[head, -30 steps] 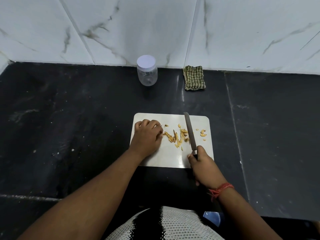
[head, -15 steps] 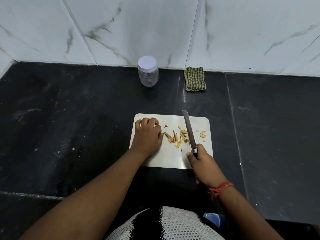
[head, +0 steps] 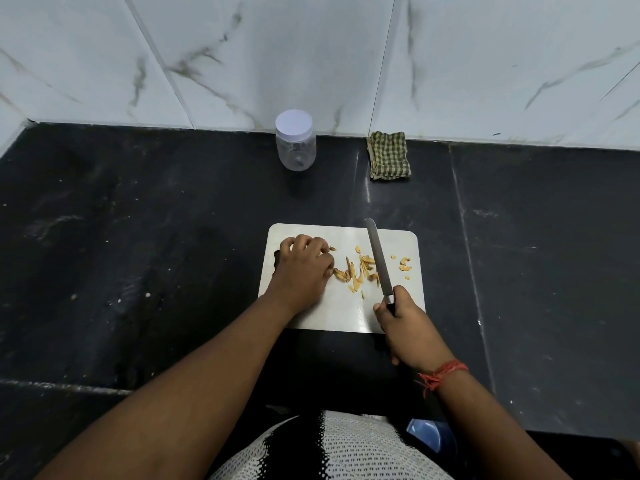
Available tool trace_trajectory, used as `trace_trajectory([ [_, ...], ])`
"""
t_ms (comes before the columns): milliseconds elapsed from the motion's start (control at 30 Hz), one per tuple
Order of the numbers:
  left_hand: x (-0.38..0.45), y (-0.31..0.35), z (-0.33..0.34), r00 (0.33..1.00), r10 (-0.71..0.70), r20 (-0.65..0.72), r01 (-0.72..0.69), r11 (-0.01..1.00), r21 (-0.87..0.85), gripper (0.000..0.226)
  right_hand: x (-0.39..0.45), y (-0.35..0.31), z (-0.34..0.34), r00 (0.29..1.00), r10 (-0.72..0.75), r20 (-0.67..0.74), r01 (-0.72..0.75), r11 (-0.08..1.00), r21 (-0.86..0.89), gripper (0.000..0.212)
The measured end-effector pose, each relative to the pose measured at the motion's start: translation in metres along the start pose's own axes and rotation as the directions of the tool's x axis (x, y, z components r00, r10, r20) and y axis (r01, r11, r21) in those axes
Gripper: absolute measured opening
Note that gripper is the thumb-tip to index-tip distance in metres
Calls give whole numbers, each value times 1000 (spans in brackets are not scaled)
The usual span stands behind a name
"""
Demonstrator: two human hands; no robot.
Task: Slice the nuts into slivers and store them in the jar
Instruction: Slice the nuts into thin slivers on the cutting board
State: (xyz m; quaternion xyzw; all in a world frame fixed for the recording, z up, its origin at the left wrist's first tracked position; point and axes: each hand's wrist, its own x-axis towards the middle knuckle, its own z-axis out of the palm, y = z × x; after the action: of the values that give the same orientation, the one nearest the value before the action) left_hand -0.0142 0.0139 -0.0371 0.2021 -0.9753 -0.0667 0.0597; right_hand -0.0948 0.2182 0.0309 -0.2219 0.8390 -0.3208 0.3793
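Nuts mostly slivered on the white rectangular cutting board (head: pixel 341 308); clear lidded plastic jar (head: pixel 296 140) stood empty.
Left hand (head: pixel 303 268) curled beside tan nut slivers (head: pixel 356 271); right hand (head: pixel 407 327) gripped the steel knife (head: pixel 378 259).

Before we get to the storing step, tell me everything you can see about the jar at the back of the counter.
The jar is a small, clear, plastic-looking container with a round white screw lid, which is on. It stands upright on the black counter, close to the marble-patterned wall, left of the folded checked cloth and well behind the cutting board. It looks empty, though glare makes that hard to confirm. Neither hand touches it.
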Motion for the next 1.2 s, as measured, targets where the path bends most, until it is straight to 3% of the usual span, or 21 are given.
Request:
trace_trajectory([
  [133,-2,0,-2,997,-41,-59,39,999,-37,17,-3,1,1,1000,8,-7,-8,1000,7,13],
  [467,-11,14,-4,982,-187,-9,183,968,-173,15,-11,-3,9,999,31,17,-31,999,-7,14],
  [600,-11,22,-8,905,-426,-15,378,818,-434,5,-14,-3,16,995,51,80,-49,998,-26,16],
  [767,-10,23,-5,777,-616,131,558,576,-598,4,-20,3,31,994,16,112,-4,995,-103,17],
  [833,-10,23,-5,765,-625,157,571,544,-615,2,-20,6,35,993,6,120,10,992,-127,17],
  [1067,-15,30,-13,825,-551,127,501,607,-617,6,-12,10,35,996,2,94,15,984,-176,14],
  [1200,-17,31,-13,819,-560,129,503,589,-632,7,-11,12,35,998,17,57,-6,983,-182,13],
])
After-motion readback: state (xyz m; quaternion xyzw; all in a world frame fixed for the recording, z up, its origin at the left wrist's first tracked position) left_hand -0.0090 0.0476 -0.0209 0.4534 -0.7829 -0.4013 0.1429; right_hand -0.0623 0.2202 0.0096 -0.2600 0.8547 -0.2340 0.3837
